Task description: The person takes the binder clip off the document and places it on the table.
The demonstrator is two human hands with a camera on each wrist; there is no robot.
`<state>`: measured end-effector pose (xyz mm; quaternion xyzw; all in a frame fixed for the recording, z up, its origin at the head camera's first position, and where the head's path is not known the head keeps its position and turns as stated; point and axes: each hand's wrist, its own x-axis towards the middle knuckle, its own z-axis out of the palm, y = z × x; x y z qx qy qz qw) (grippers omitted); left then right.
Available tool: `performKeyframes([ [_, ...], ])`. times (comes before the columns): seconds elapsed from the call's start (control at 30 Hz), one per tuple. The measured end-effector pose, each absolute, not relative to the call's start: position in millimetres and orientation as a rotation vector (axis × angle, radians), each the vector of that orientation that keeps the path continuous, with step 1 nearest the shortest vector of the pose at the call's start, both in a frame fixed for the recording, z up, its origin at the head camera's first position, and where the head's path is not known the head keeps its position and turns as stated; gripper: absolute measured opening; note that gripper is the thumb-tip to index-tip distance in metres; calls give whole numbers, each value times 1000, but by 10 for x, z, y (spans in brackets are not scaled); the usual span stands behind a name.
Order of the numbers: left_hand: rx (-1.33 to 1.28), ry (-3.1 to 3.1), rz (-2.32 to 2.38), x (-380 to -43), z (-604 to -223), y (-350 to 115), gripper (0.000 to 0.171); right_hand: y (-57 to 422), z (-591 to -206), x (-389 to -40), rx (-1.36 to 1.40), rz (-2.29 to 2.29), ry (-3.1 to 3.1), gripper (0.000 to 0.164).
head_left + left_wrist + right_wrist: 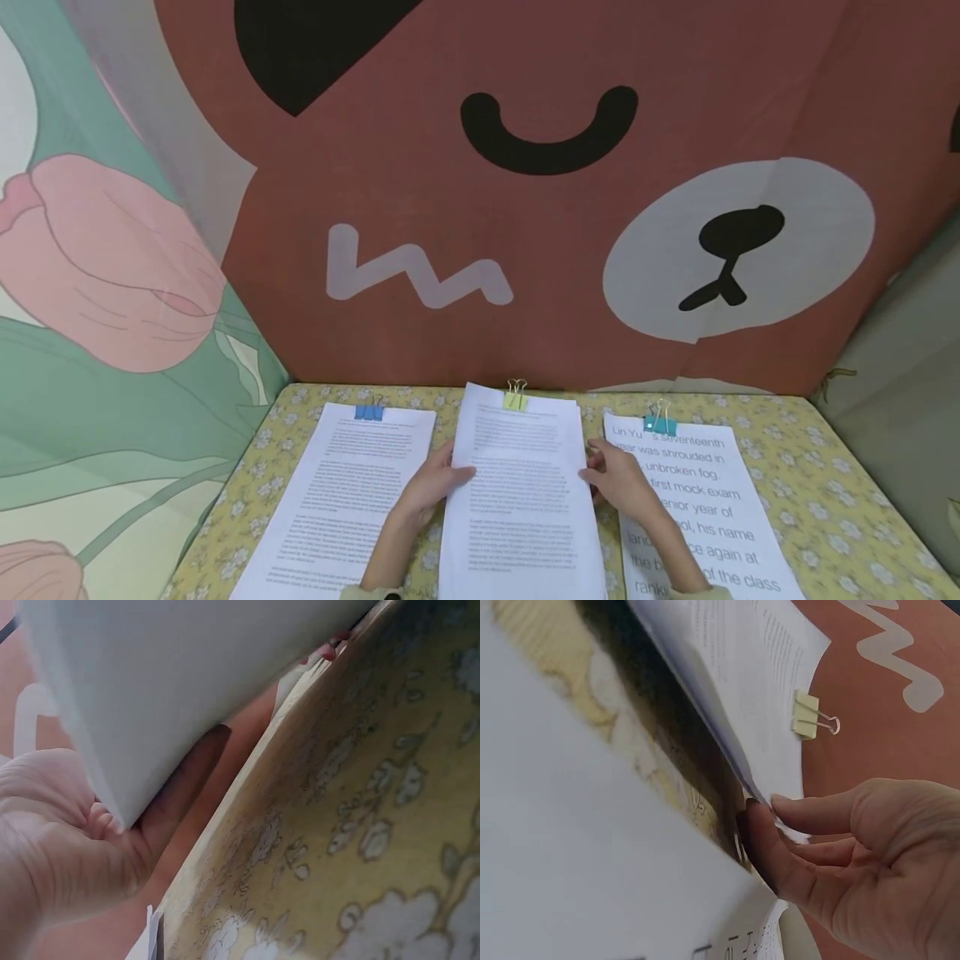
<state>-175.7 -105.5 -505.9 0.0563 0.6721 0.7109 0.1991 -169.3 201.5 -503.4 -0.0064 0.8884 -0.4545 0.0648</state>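
Between my two hands is a stack of printed paper (525, 500) with a yellow binder clip (515, 400) on its top edge. My left hand (433, 483) grips the stack's left edge, thumb on the printed face and fingers underneath, as the left wrist view also shows. On the opposite edge, my right hand (618, 479) pinches the paper between thumb and fingers. In the right wrist view the same clip (806, 715) stands beyond the pinch. Both wrist views show the stack lifted off the tablecloth (300, 847).
Left of the held stack lies another printed stack (337, 492) with a blue binder clip (369, 412). To the right lies a large-print stack (705, 500) with a teal binder clip (661, 424), partly under my right forearm. A bear-patterned cloth (420, 350) hangs behind the table.
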Motion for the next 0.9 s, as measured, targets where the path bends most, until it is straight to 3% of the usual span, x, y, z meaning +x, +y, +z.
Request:
performKeyframes([
  [0.47,105,1842,2106,-1746,-5055,-1008,57,2198,-4662,-1778,-22,-1415,2874,49],
  [0.9,130,1840,2113,-1725,-5054,-969,56,2096,-4149,-2038,-305,-1337,3054,52],
])
